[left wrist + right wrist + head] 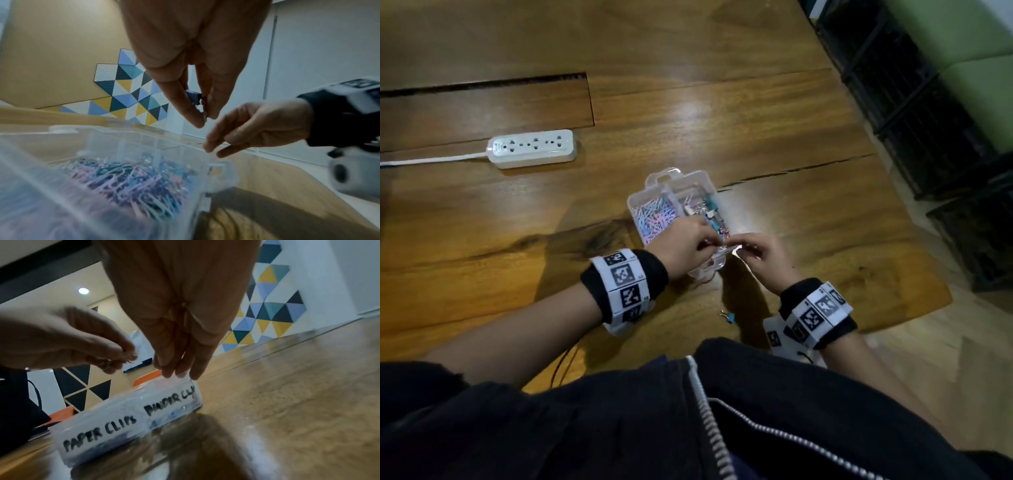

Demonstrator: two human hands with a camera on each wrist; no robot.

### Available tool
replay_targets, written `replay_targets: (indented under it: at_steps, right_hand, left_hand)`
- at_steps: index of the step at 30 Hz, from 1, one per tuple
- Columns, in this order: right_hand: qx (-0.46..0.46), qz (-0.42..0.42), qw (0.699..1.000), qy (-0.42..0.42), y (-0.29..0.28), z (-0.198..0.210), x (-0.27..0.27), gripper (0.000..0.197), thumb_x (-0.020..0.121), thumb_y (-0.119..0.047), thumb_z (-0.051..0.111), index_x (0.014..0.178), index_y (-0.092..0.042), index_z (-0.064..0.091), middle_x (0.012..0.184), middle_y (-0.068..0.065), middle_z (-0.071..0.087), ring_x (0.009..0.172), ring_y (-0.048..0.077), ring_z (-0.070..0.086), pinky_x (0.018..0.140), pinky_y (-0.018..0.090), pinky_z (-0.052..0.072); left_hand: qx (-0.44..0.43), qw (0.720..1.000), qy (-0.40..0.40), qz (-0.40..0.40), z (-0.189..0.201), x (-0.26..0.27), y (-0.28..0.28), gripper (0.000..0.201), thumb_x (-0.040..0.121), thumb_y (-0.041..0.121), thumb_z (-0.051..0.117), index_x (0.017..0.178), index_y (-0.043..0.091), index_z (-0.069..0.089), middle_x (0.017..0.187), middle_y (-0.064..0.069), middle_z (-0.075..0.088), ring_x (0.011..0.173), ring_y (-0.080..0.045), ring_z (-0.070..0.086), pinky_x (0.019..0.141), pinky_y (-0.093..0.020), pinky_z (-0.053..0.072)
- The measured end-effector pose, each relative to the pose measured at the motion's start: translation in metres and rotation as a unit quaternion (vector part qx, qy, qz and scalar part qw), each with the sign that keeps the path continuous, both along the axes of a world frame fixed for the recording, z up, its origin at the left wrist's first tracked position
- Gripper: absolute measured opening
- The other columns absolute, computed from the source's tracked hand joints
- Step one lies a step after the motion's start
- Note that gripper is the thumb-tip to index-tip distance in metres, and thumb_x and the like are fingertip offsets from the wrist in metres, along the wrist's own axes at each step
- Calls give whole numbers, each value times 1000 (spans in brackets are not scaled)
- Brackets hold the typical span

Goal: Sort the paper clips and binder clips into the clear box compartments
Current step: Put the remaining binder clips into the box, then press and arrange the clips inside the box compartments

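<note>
Pinching a small binder clip between my left hand fingertips above the clear box, my right hand's straight fingers steady its rim; next I drop it right of the divider.

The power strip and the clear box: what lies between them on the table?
Only bare wooden table lies between power strip and clear box, in the head view.
</note>
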State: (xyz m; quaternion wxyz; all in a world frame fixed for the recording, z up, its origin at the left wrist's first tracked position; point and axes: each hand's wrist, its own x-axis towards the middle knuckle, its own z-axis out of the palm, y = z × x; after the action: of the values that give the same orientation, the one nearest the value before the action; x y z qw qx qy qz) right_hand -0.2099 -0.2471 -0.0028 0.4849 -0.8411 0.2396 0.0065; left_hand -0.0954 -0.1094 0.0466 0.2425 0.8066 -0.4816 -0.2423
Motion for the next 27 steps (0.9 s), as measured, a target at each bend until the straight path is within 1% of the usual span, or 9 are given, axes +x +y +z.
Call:
replay_targets:
  at_steps: [2, 5, 7, 9, 13, 16, 22, 24, 27]
  right_hand:
    - [0, -4, 1000, -11, 8, 4, -12, 29, 81, 5, 55, 105, -9, 64, 111, 8, 63, 104, 16, 57, 92, 26, 47]
    - [-69, -19, 997, -10, 22, 11, -28, 14, 77, -7, 64, 84, -16, 55, 94, 1, 51, 89, 15, 49, 74, 19, 44]
    - [-111, 48, 988, 100, 31, 9, -37, 26, 73, -23, 71, 84, -19, 48, 88, -5, 41, 84, 12, 42, 69, 18, 36]
    - [-127, 106, 966, 197, 43, -1, -43, 36, 70, -29, 74, 96, -16, 53, 92, -7, 37, 86, 11, 41, 77, 23, 41]
    - [-123, 117, 969, 180, 52, -12, -41, 19, 76, -16, 67, 91, -6, 61, 87, -4, 40, 86, 20, 51, 74, 20, 36]
    - [-114, 110, 962, 225, 32, 0, -33, 14, 78, -14, 64, 91, -9, 62, 83, -3, 50, 83, 15, 50, 69, 21, 37]
    - [-73, -20, 993, 95, -7, 42, -5, 7, 78, -11, 66, 84, -10, 61, 87, 3, 57, 79, 14, 54, 71, 23, 48]
    - [-49, 12, 997, 50, -3, 44, 6, 11, 75, -14, 69, 83, -12, 62, 86, -1, 57, 74, 8, 51, 64, 18, 43]
    - [-52, 116, 989, 80, 6, 35, 19, 16, 75, -20, 70, 87, -10, 65, 87, -3, 57, 68, 1, 47, 61, 15, 37]
  left_hand:
    - [-5, 1000, 3, 20, -4, -1, -8, 24, 90, 15, 55, 110, 8, 67, 110, -11, 61, 101, -22, 58, 87, -24, 44]
    - [19, 999, 16, 40, -9, -4, -16, 25, 90, 13, 54, 112, 8, 65, 116, -10, 59, 106, -22, 56, 95, -28, 45]
    - [37, 998, 16, 38, -14, -6, -18, 25, 91, 13, 53, 112, 8, 65, 117, -11, 58, 107, -23, 55, 97, -31, 44]
    - [51, 998, 25, 38, -18, -5, -18, 25, 90, 14, 54, 112, 9, 65, 116, -11, 58, 106, -24, 56, 96, -31, 46]
    - [80, 995, 60, -29, -19, -8, -12, 35, 90, 21, 55, 124, 11, 58, 139, -10, 44, 124, -23, 46, 104, -31, 37]
    - [117, 987, -3, -107, -20, -16, -2, 38, 91, 26, 52, 127, 15, 53, 145, -4, 37, 131, -20, 36, 108, -32, 31]
    - [141, 979, -51, -138, -22, -19, 19, 27, 91, 29, 50, 114, 17, 58, 119, -2, 57, 111, -16, 48, 95, -29, 44]
    - [149, 974, -54, -161, -19, -17, 24, 26, 90, 28, 53, 113, 19, 59, 116, -1, 58, 109, -15, 49, 94, -29, 45]
    - [161, 972, -11, -172, -16, -8, 31, 25, 90, 29, 53, 112, 19, 60, 111, 0, 62, 103, -14, 57, 88, -24, 45]
